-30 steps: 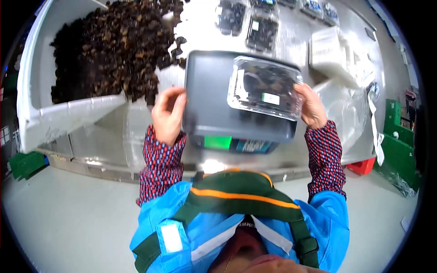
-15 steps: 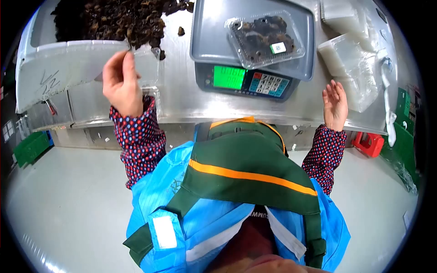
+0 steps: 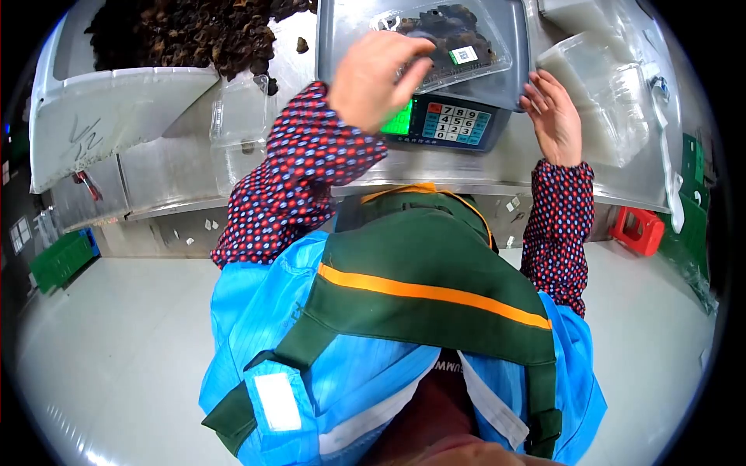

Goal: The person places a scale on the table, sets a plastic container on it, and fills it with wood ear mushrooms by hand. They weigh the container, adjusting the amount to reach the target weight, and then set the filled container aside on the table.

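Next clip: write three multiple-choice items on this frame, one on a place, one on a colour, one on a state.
1. Where is the clear box of dark fungus? A: on the scale's grey tray. B: on the floor. C: in a white bin.
2. What colour is the scale's lit display? A: red. B: green. C: blue.
3. How is the right hand? A: clenched in a fist. B: gripping a bag. C: open, fingers stretched.
Key: 1 A, the box lies on the tray above the keypad. 2 B, green glows beside the left hand. 3 C, its fingers lie straight by the tray's edge.
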The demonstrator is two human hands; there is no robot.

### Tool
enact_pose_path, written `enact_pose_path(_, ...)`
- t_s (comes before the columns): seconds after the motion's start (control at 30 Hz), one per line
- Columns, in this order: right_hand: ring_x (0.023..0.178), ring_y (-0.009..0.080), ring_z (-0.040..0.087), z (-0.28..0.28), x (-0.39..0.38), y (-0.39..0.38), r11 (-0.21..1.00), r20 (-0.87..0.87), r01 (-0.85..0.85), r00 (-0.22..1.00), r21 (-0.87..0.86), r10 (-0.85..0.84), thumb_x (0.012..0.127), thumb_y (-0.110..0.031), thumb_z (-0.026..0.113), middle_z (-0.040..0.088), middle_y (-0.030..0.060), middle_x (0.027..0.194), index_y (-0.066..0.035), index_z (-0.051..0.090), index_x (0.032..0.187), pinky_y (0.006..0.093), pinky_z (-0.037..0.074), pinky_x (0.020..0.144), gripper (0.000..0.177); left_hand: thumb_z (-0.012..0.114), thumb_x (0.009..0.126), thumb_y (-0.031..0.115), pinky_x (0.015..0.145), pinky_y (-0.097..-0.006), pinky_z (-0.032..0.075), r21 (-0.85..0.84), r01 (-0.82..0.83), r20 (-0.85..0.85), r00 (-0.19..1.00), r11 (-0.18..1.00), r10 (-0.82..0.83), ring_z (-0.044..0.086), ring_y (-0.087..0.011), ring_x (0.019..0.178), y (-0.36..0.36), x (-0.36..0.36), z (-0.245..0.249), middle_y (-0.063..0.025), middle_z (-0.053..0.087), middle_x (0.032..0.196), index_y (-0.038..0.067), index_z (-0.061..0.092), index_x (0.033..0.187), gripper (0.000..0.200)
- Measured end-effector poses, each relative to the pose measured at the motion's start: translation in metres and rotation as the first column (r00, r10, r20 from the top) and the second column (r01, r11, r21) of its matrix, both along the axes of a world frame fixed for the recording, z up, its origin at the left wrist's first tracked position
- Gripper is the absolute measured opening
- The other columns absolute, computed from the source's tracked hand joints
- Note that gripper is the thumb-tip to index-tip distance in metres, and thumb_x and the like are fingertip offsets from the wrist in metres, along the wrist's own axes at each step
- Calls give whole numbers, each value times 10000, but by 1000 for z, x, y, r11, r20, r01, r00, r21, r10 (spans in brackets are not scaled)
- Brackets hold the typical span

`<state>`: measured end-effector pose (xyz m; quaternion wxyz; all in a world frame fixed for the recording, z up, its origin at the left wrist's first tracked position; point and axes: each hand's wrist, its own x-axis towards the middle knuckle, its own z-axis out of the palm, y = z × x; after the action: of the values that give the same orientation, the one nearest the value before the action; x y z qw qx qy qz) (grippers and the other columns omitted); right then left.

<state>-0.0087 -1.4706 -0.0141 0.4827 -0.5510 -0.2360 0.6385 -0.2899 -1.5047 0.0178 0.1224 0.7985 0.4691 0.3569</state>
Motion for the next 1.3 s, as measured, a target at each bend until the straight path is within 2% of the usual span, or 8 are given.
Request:
enact_pose_path(0.1,870,149,520,-17,-13,18,994,120,-110,987,8,108,801,-177,619,543,59,981,-2,493,1155,293,457,730,414,676,723,330,924,-408,356,56,-44,-258,965,997,57,464,-298,1106,5,23,-28,-130,522,1156,42,494,1143,541)
enact_pose_path(0.2,890,149,514,-20,-33,25,963,261,-265,927,-54,270,783,-171,628,527,73,1013,14,431,1225,272,451,694,518,725,657,269,915,-407,372,-8,-93,-445,892,996,80,451,-304,1125,12,34,-30,-150,505,1177,40,464,1155,607)
enact_pose_path(0.6,870,131,540,-22,-42,25,976,150,-215,967,37,207,778,-55,599,545,87,1066,38,391,1249,241,472,701,523,607,669,130,851,-409,424,129,-28,-571,815,991,97,497,-351,1033,32,39,-41,-210,516,1081,-43,539,982,364)
enact_pose_path(0.77,854,134,551,-21,-44,25,970,219,-236,951,56,219,747,-47,621,536,110,1109,54,365,1265,233,463,707,586,525,766,133,829,-495,406,161,-112,-642,743,981,190,479,-408,1025,29,53,-50,-269,494,1101,22,525,1084,337)
enact_pose_path(0.9,847,137,563,-15,-50,18,967,270,-245,938,67,219,733,-49,632,530,130,1120,62,350,1270,226,460,712,616,522,777,162,756,-489,402,184,-61,-684,709,981,173,471,-444,945,33,59,-49,-338,482,1044,38,489,1155,399)
enact_pose_path(1.0,889,152,565,-23,-51,16,963,298,-241,934,120,197,726,-57,635,527,138,1115,67,340,1275,235,463,736,635,520,775,162,737,-481,407,257,-31,-664,720,966,200,477,-438,931,40,56,-50,-334,486,1035,36,491,1148,394)
enact_pose_path(1.17,930,168,563,-36,-47,16,954,389,-267,900,132,198,716,-74,640,512,151,1131,53,339,1290,248,464,762,660,522,756,128,640,-340,457,225,29,-669,731,974,133,523,-317,836,50,45,-51,-233,508,935,84,480,1158,407)
enact_pose_path(1.3,871,155,558,-28,-48,14,957,342,-275,912,94,228,711,-93,650,492,153,1141,54,335,1295,246,465,748,680,517,768,127,658,-355,484,224,74,-658,747,972,95,546,-334,831,50,38,-48,-240,507,938,94,460,1191,428)
